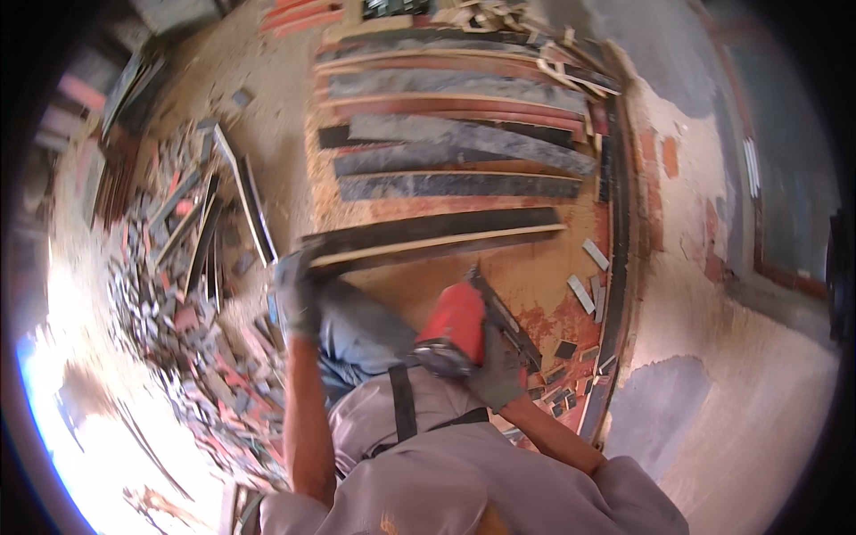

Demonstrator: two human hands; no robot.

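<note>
Head view: the left hand is clamped on the left end of a black plank, by the panel's left edge; the right hand grips a red nail gun toward the near edge, any writing too blurred to read

I see the person's left forearm reaching almost straight ahead, the gloved left hand closed and blurred at its end, while the right forearm slants inward, bringing the gloved right hand, also gripping, nearer the torso.
</note>
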